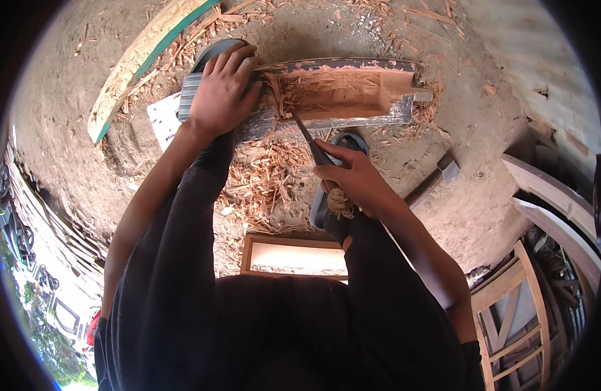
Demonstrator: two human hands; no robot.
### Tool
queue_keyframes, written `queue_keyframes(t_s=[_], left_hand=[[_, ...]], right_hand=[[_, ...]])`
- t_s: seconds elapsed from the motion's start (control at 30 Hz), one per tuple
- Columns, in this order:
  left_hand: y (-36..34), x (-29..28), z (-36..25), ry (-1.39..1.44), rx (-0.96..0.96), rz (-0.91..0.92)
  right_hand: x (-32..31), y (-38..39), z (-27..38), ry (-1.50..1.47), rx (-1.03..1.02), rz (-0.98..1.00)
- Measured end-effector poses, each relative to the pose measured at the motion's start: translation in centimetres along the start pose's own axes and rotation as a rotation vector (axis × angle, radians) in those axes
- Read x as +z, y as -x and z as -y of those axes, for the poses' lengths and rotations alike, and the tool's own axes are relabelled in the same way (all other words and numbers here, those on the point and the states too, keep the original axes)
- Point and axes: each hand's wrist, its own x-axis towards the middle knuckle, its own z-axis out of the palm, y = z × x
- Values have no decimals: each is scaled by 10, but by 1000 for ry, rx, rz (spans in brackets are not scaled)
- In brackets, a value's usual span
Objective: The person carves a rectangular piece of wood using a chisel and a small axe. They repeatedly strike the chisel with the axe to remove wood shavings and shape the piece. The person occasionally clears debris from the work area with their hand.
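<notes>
My right hand (356, 173) is closed round a chisel (304, 127) with a frayed, fibrous butt. The blade's tip meets splintered wood at the left end of a hollowed cavity in a dark, weathered timber piece (398, 114) with flaking pink paint. My left hand (219, 94) lies over my left foot and sandal (188, 94) at that piece's left end, fingers bent slightly and a little apart. Whether it also touches the timber is unclear. My right sandal (320, 212) is beneath the right hand.
Wood shavings (268, 176) litter the dirt floor. A curved green-edged plank (137, 58) lies upper left, a hammer-like tool (447, 169) right of my right foot. A framed board (274, 254) lies between my legs. Curved boards (548, 182) and a wooden frame (509, 306) stand at right.
</notes>
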Motion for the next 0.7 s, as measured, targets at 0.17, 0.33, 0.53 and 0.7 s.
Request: queue_keyframes(t_s=[0.17, 0.33, 0.53, 0.7], left_hand=[[-2, -1, -2, -16, 2, 13], [0, 0, -1, -7, 1, 10], [2, -3, -1, -25, 0, 3], [-2, 0, 0, -7, -7, 24]], right_hand=[[4, -19, -6, 6, -196, -396], [-6, -20, -21, 210, -138, -73], [-20, -11, -3, 108, -186, -526], [-24, -21, -9, 327, -226, -509]])
